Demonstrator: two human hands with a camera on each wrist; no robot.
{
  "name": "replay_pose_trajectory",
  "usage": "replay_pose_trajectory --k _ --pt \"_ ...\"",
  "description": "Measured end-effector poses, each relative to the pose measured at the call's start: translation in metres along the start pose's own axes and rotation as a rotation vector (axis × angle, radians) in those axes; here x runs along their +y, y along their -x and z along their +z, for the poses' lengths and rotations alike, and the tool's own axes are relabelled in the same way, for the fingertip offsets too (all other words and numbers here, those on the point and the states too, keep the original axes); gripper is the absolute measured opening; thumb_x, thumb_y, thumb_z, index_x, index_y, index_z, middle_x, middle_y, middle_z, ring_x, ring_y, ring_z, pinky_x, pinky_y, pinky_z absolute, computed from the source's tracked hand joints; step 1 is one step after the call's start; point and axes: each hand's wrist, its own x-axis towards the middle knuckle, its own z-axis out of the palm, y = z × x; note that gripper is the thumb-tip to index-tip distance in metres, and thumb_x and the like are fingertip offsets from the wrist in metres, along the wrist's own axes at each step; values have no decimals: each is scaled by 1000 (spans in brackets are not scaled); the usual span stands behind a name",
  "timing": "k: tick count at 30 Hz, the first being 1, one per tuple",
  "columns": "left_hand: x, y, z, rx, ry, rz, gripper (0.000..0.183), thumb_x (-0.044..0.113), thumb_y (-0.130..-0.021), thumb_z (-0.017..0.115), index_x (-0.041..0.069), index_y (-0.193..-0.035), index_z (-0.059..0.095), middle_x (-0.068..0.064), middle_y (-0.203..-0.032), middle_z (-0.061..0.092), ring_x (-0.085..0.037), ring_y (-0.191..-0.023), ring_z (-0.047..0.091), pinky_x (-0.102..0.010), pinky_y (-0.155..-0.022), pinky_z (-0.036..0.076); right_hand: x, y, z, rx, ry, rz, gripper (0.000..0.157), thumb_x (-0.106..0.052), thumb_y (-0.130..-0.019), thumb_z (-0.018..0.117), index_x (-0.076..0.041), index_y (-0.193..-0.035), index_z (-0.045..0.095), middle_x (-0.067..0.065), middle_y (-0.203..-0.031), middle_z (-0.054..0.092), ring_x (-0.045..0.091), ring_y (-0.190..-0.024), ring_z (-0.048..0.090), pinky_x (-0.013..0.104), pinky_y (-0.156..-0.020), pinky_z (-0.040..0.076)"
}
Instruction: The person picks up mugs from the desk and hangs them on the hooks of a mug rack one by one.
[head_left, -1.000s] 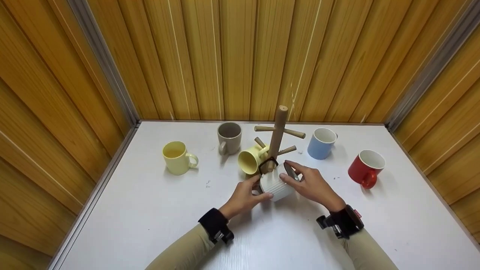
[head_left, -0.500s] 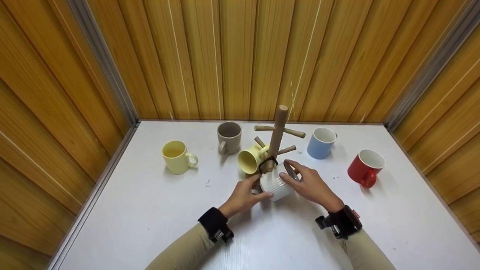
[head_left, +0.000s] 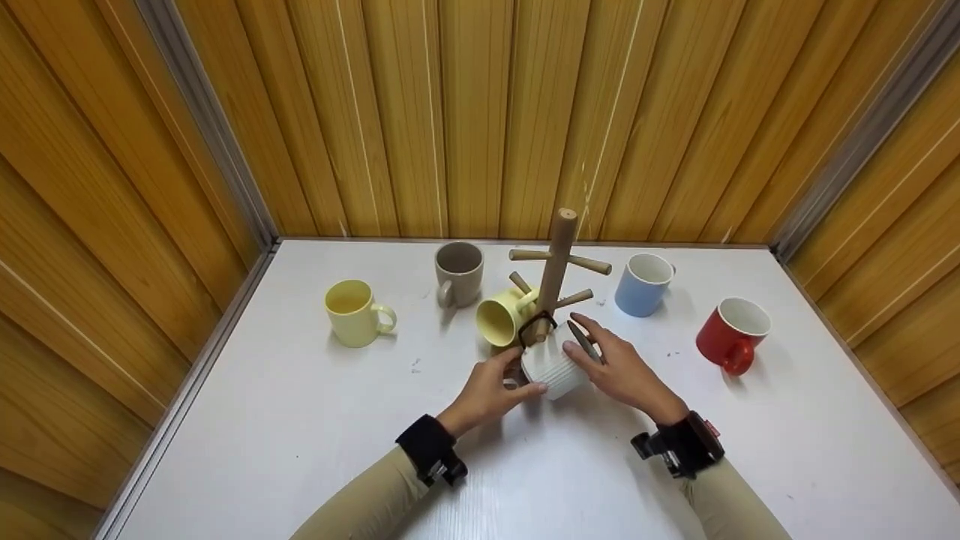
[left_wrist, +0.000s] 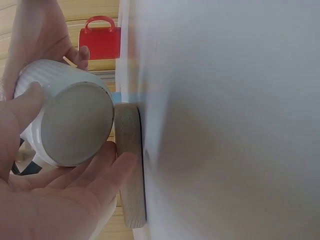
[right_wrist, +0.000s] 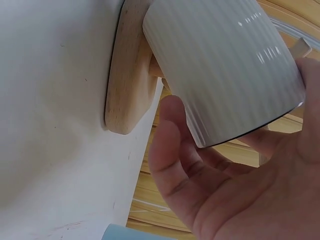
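A white ribbed mug [head_left: 551, 369] with a dark rim lies tilted on its side between both hands, low in front of the wooden mug tree [head_left: 556, 270]. Its dark-edged handle [head_left: 538, 321] loops around a short front peg [head_left: 541, 334] in the head view. My left hand [head_left: 487, 391] holds the bottom end, thumb on the near side; the left wrist view shows the flat mug base [left_wrist: 77, 125] and fingers beneath, close to the tree's wooden foot [left_wrist: 131, 172]. At the rim end my right hand [head_left: 622, 373] grips with thumb and fingers.
A tilted yellow mug [head_left: 497, 322] has its handle at a left peg. Upright around the tree stand another yellow mug [head_left: 355, 319], a taupe mug [head_left: 461, 281], a blue mug [head_left: 641, 291] and a red mug [head_left: 724, 337]. Wood-patterned panels [head_left: 480, 120] wall in the table.
The white mug has turned slightly, so less of its dark opening shows between the right hand's fingers. Both hands keep their hold and have barely shifted.
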Motion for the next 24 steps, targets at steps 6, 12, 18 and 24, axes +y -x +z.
replay_pose_trajectory --k 6,12,18,24 --pt "-1 1 1 -6 36 -7 63 23 -89 82 -5 -138 55 -20 -123 70 -31 -107 72 -38 -92 59 1 1 0 -8 -30 -23 62 -40 -107 54 -13 -160 36 26 -139 57 43 -125 57 62 -102 46" --pt "-2 2 1 -11 73 -29 66 20 -90 82 -6 -142 51 -21 -128 68 -31 -110 71 -35 -92 59 1 3 -1 -23 -56 -18 63 -43 -107 53 -16 -161 35 25 -148 52 44 -133 53 63 -107 42" --pt "-4 2 1 -22 116 -31 67 18 -91 81 -6 -145 50 -22 -131 66 -32 -112 70 -37 -93 58 1 5 -2 -33 -57 -17 65 -45 -106 54 -17 -161 35 25 -149 51 43 -134 52 64 -108 41" --pt "-1 4 -1 -18 147 -38 67 15 -91 80 -8 -145 48 -24 -131 66 -33 -112 70 -37 -94 58 2 6 -3 -32 -42 -34 64 -42 -106 55 -17 -161 34 26 -145 54 42 -131 54 63 -106 43"
